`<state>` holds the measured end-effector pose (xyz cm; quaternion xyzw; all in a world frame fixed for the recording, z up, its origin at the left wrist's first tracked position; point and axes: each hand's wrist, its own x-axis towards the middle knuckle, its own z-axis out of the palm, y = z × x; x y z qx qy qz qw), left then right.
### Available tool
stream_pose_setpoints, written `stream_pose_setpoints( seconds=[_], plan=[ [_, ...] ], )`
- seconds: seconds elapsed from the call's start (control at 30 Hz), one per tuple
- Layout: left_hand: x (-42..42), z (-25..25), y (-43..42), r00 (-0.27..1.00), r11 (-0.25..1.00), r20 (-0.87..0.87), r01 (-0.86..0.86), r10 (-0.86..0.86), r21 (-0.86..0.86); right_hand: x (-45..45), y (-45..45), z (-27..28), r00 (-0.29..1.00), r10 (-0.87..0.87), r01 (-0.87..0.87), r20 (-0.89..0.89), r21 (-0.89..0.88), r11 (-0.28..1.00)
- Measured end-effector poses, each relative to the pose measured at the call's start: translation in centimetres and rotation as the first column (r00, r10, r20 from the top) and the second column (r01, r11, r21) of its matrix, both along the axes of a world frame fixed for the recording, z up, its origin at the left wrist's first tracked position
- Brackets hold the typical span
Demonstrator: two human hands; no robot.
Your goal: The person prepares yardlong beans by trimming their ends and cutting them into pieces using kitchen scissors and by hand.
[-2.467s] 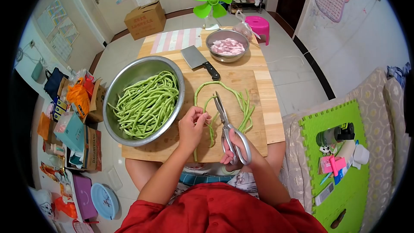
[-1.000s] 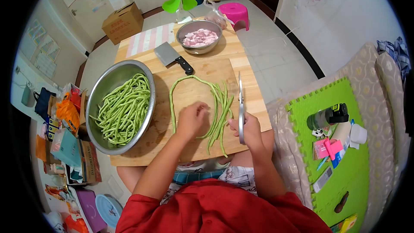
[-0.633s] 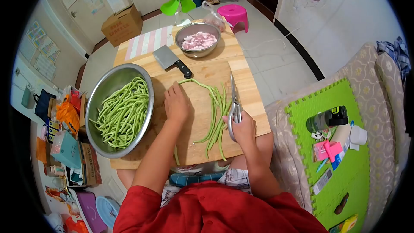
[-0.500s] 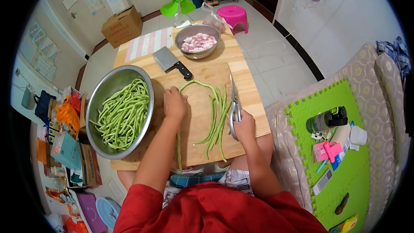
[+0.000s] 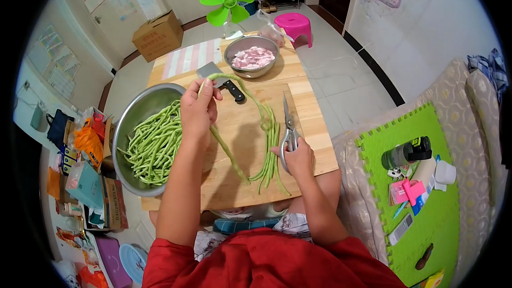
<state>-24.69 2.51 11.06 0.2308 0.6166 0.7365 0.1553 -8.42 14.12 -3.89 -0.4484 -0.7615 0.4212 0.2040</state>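
Observation:
My left hand (image 5: 197,112) is raised over the wooden cutting board (image 5: 224,194), its fingers pinching a long green bean (image 5: 225,148). One part of that bean arcs right toward a bundle of long beans (image 5: 269,154) on the board; another hangs down from the hand. My right hand (image 5: 297,158) is closed round the handles of silver scissors (image 5: 288,122), blades pointing away from me, beside the bundle. Left of the board, a large steel basin (image 5: 121,146) holds many long beans (image 5: 156,146). Behind my left hand lies a cleaver (image 5: 233,92), its blade partly hidden.
A smaller steel bowl (image 5: 265,72) of cut raw meat (image 5: 253,57) stands at the table's far end, near a green fan (image 5: 229,1) and a plastic bag (image 5: 271,32). Beyond is a pink stool (image 5: 295,25). On the right, a green mat (image 5: 368,154) carries a bottle (image 5: 400,154).
My left hand has risen from the board and moved slightly left and away from me, lifting a long bean. My right hand still holds the scissors. The camera view has shifted slightly.

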Motion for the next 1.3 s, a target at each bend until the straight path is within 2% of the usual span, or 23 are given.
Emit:
stream_pose_setpoints(
  seconds=[0.07,0.17,0.23,0.33,0.4,0.5,0.6,0.73,0.8,0.87,0.93,1.0,1.13,1.2,1.27,1.3],
  plan=[
    [0.6,1.2,-0.3,1.000,1.000,-0.007,-0.006,0.006,0.011,-0.4,-0.6,0.2,1.000,0.021,-0.021,-0.006,-0.019,1.000],
    [1.4,3.1,-1.0,0.999,0.992,0.000,0.044,-0.044,0.118,-1.0,-0.8,-1.0,0.999,0.021,-0.022,0.039,0.028,0.999],
    [1.9,4.9,-2.0,0.997,0.977,-0.082,0.000,0.017,0.211,-1.1,-0.7,-1.5,1.000,-0.018,0.018,-0.004,0.051,0.999],
    [2.2,6.6,-3.8,0.991,0.969,-0.133,0.056,-0.025,0.242,-0.4,0.1,-2.5,0.997,0.012,-0.013,-0.079,-0.016,1.000],
    [2.1,6.5,-4.6,0.988,0.966,-0.148,0.069,-0.033,0.248,0.0,0.7,-4.5,0.996,0.003,0.000,-0.084,0.037,0.999],
    [1.8,5.2,-5.3,0.987,0.962,-0.155,0.083,-0.043,0.261,1.7,1.2,-4.7,0.984,0.063,-0.086,-0.165,-0.135,0.987],
    [2.4,4.5,-6.2,0.990,0.964,-0.130,0.082,-0.050,0.255,2.9,0.8,-5.3,0.977,0.103,-0.141,-0.186,-0.200,0.970],
    [3.2,3.6,-7.6,0.990,0.965,-0.115,0.109,-0.084,0.239,2.7,-1.2,-3.2,0.975,0.193,-0.201,-0.109,-0.072,0.977],
    [3.7,3.5,-8.2,0.990,0.967,-0.122,0.094,-0.067,0.235,2.1,-2.1,-2.1,0.980,0.185,-0.190,-0.066,-0.070,0.979],
    [4.1,3.4,-8.9,0.990,0.974,-0.121,0.095,-0.071,0.206,1.3,-2.4,-2.4,0.992,0.101,-0.109,0.070,0.130,0.986],
    [4.2,3.3,-9.4,0.991,0.972,-0.115,0.089,-0.065,0.217,1.2,-2.2,-2.4,0.991,0.108,-0.117,0.081,0.120,0.986],
    [4.4,3.1,-9.8,0.993,0.971,-0.106,0.080,-0.057,0.227,0.8,-1.7,-3.2,0.999,-0.029,0.027,0.032,0.065,0.998],
    [4.6,2.9,-10.2,0.993,0.974,-0.106,0.073,-0.051,0.215,0.3,-0.1,-3.4,0.997,-0.032,0.035,-0.068,0.050,0.998],
    [4.8,2.9,-10.2,0.994,0.975,-0.101,0.069,-0.048,0.213,0.4,0.2,-3.3,0.994,0.062,-0.075,-0.087,-0.146,0.986],
    [4.9,3.0,-10.0,0.994,0.973,-0.099,0.058,-0.036,0.224,0.9,-0.1,-4.0,0.994,0.077,-0.090,-0.073,-0.191,0.978],
    [4.8,2.9,-10.0,0.994,0.972,-0.099,0.058,-0.037,0.226,1.4,-0.2,-4.2,0.983,0.151,-0.177,-0.108,-0.291,0.940]
  ],
)
